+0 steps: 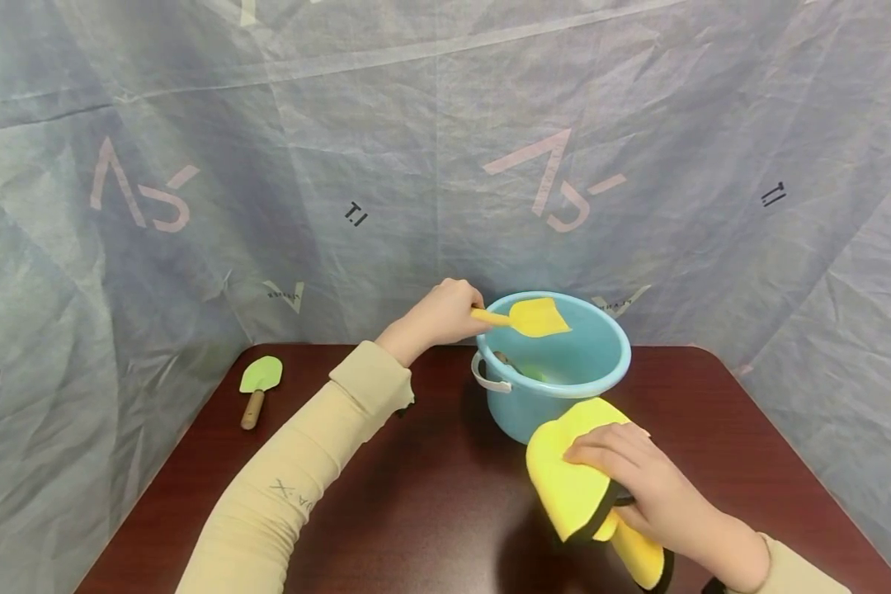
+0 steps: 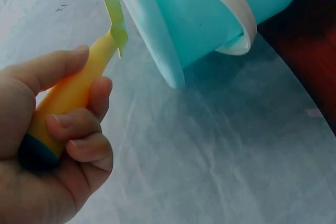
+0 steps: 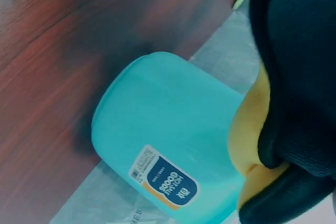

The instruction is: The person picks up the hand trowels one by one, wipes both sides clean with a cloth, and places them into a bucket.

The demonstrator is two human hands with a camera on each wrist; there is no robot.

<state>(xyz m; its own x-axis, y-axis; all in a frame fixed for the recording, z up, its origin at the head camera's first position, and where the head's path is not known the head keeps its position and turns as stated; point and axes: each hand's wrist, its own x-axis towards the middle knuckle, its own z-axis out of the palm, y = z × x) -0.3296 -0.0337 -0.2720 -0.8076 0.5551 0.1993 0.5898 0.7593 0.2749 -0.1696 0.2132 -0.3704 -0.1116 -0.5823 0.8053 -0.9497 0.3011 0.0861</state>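
- Yellow trowel (image 1: 523, 318): clasped in the left hand (image 1: 445, 310), over the mouth of the bucket (image 1: 516, 417).
- Yellow cloth (image 1: 573, 474): gripped by the right hand (image 1: 642, 474), in front of the bucket.
- Green trowel (image 1: 261, 376): on the table (image 1: 401, 511), left of the bucket.

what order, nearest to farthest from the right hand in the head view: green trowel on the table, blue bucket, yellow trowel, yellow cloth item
1. Yellow cloth item: gripped by the right hand.
2. Blue bucket: just beyond that hand.
3. Yellow trowel: over the bucket's opening, held by the left hand.
4. Green trowel: far left on the table.
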